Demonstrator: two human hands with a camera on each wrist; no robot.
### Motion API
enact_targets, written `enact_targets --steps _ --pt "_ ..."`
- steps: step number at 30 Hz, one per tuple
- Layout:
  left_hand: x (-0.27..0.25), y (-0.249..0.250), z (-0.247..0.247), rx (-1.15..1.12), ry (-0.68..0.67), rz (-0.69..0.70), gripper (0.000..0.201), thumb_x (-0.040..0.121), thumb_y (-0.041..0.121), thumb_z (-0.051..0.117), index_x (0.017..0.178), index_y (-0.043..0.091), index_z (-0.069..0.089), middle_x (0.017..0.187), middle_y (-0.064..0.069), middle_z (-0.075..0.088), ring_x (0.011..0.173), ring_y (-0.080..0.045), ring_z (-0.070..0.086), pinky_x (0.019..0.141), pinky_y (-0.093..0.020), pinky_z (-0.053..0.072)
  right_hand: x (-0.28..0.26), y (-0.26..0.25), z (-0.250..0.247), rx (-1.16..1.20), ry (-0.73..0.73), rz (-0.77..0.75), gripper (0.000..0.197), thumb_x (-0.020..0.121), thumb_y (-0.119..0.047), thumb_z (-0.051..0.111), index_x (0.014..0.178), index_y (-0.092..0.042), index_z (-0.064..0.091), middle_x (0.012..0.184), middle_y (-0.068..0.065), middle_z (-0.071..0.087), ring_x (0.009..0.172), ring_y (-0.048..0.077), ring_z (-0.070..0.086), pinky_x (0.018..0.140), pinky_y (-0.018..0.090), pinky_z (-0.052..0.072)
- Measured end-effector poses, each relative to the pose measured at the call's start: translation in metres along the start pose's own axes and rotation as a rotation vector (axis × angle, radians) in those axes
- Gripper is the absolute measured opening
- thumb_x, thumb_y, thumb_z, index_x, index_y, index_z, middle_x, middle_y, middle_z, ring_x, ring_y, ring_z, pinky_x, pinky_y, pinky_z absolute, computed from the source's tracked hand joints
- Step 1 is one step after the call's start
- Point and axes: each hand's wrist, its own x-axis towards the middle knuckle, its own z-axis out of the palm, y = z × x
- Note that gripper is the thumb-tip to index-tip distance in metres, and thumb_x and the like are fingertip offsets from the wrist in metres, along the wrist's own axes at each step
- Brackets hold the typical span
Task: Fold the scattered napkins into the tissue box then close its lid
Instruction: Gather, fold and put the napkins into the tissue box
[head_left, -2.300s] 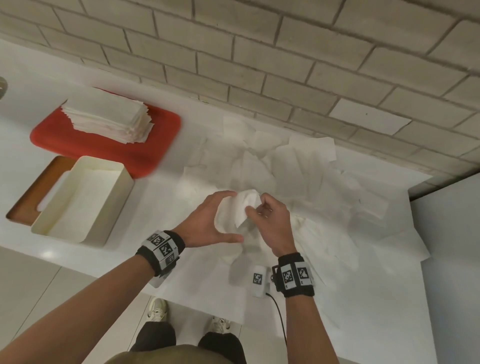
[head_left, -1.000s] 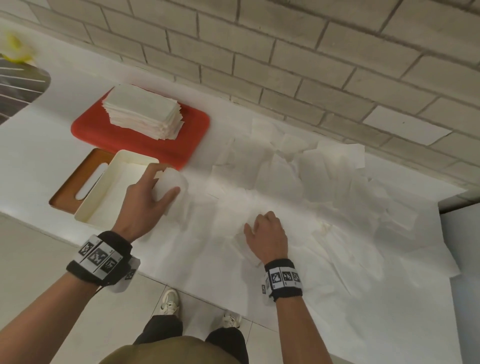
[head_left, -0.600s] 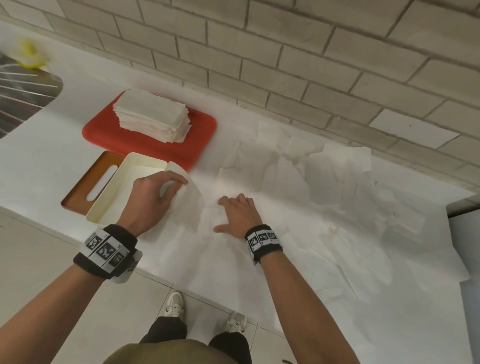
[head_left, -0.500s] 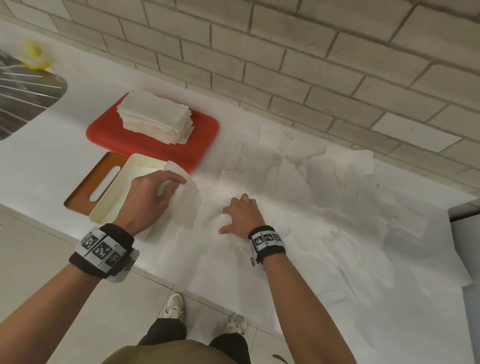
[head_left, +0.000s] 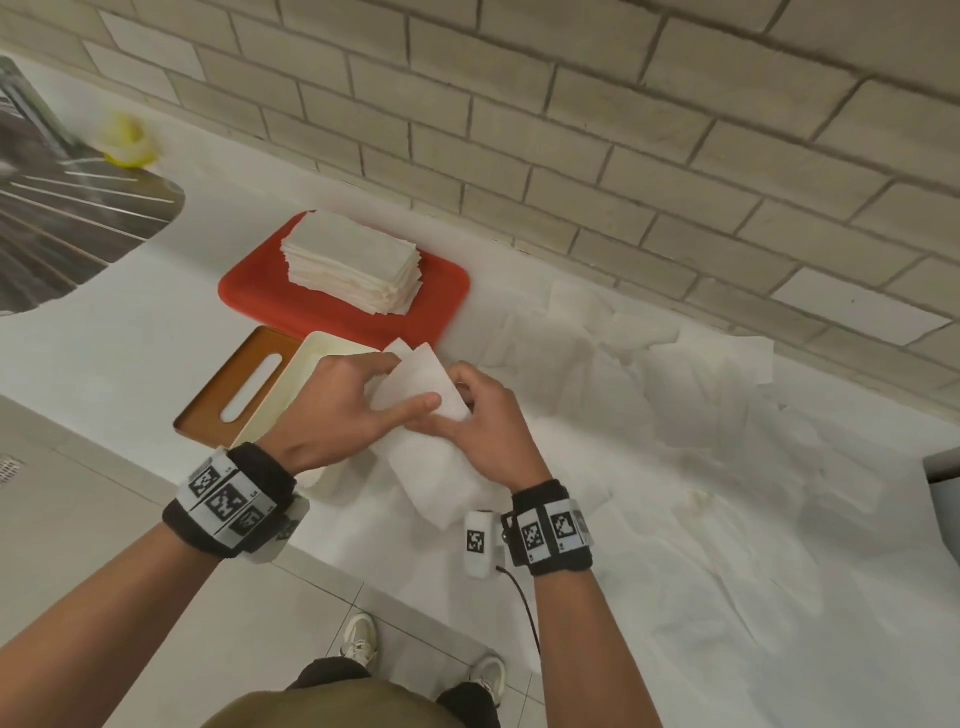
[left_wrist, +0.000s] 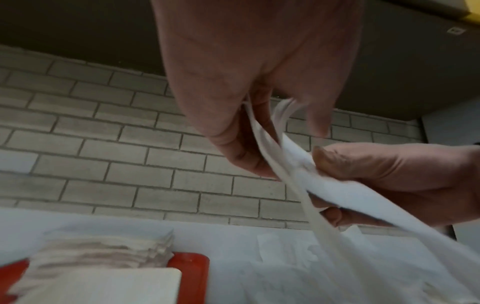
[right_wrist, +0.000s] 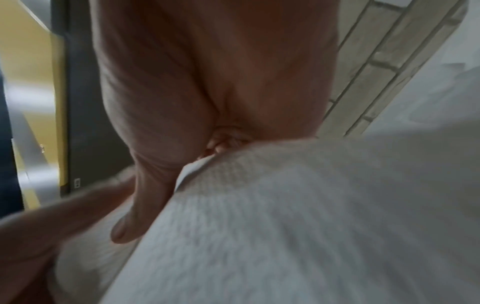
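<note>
My left hand (head_left: 337, 410) and right hand (head_left: 485, 426) each have their grip pinched on one white napkin (head_left: 423, 387), thumbs on top and fingers beneath, held above the table (head_left: 130, 364) just right of the open tissue box (head_left: 311, 358). I judge it light, limp and easily torn, best held at its edges.

Pale brick wall (head_left: 571, 130) behind a white counter (head_left: 104, 353); grey tiled floor (head_left: 93, 519), perhaps a sink (head_left: 57, 218) at left.

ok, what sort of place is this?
Probably a kitchen or pantry counter: a white countertop against a brick wall, a metal sink drainboard at the left, and a red tray beside it.
</note>
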Motion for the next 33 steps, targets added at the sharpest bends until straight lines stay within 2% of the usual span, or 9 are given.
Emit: enact_targets --steps 3,7,11,14,16,21,24,28,33 --pt "-0.004 -0.006 -0.02 0.088 -0.011 0.061 0.012 0.1 0.053 0.064 0.089 0.048 0.06 0.079 0.028 0.066 0.079 0.004 0.064 0.065 -0.012 0.042 0.006 -0.007 0.021 -0.042 0.097 -0.031 0.063 0.072 -0.044 0.1 0.107 -0.031 0.049 0.104 -0.007 0.073 0.095 0.011 0.07 0.079 0.03 0.056" --pt "-0.006 -0.022 -0.055 0.009 -0.081 0.085 0.007 0.099 0.045 0.067 0.099 0.038 0.068 0.088 0.018 0.072 0.083 -0.009 0.068 0.067 -0.019 0.048 0.009 -0.006 0.056 0.02 0.122 -0.134 0.07 0.091 -0.036 0.087 0.129 -0.028 0.03 0.136 0.002 0.056 0.129 0.013 0.058 0.113 0.038 0.048" --pt "0.013 -0.045 -0.097 -0.003 -0.124 0.032 0.017 0.095 0.026 0.082 0.098 0.031 0.066 0.097 0.01 0.073 0.088 -0.012 0.07 0.075 -0.031 0.056 -0.004 0.004 0.1 0.175 0.134 -0.116 0.047 0.105 -0.018 0.07 0.125 -0.033 0.03 0.132 0.01 0.063 0.12 0.021 0.07 0.102 0.05 0.059" --pt "0.038 -0.069 -0.118 0.111 -0.21 -0.003 0.026 0.092 0.027 0.084 0.107 0.034 0.064 0.106 0.013 0.073 0.096 -0.008 0.069 0.083 -0.035 0.059 -0.007 0.005 0.13 0.119 0.184 -0.083 0.027 0.106 -0.012 0.065 0.119 -0.029 0.049 0.12 -0.01 0.066 0.108 0.01 0.068 0.089 0.032 0.06" --pt "0.054 -0.085 -0.12 0.203 -0.251 -0.013 0.036 0.092 0.029 0.084 0.119 0.035 0.062 0.117 0.01 0.072 0.104 -0.013 0.07 0.087 -0.041 0.061 0.001 0.004 0.15 0.078 0.188 0.039 0.015 0.105 -0.01 0.065 0.115 -0.021 0.062 0.121 -0.004 0.07 0.105 0.013 0.068 0.082 0.021 0.06" --pt "0.061 -0.122 -0.094 0.465 -0.163 0.04 0.05 0.091 0.014 0.082 0.134 0.025 0.058 0.128 -0.002 0.066 0.117 -0.026 0.061 0.099 -0.046 0.053 0.033 -0.008 0.192 -0.014 0.135 0.369 0.026 0.109 -0.014 0.06 0.134 -0.01 0.064 0.143 0.015 0.063 0.128 0.03 0.065 0.1 0.023 0.05" --pt "0.05 -0.134 -0.068 0.541 -0.352 -0.031 0.037 0.095 0.022 0.079 0.129 0.024 0.064 0.126 0.001 0.063 0.117 -0.028 0.064 0.096 -0.045 0.054 0.043 -0.015 0.2 -0.088 0.033 0.467 0.039 0.111 -0.02 0.054 0.147 -0.005 0.054 0.149 0.02 0.054 0.131 0.037 0.061 0.103 0.034 0.05" --pt "0.037 -0.141 -0.03 0.685 -0.711 -0.239 0.081 0.096 0.036 0.077 0.163 0.029 0.033 0.164 -0.005 0.039 0.144 -0.03 0.052 0.116 -0.042 0.044 0.031 -0.016 0.185 -0.151 -0.055 0.408 0.038 0.109 -0.023 0.056 0.146 -0.013 0.062 0.144 0.018 0.064 0.125 0.035 0.067 0.1 0.031 0.052" --pt "0.031 -0.144 -0.017 0.786 -0.815 -0.298 0.132 0.067 0.048 0.099 0.167 0.03 0.014 0.169 -0.01 0.021 0.148 -0.037 0.044 0.116 -0.053 0.047 -0.003 0.026 0.097 -0.229 0.278 0.32 0.012 0.103 -0.016 0.063 0.106 -0.027 0.067 0.103 -0.001 0.078 0.094 0.018 0.076 0.087 0.037 0.064"
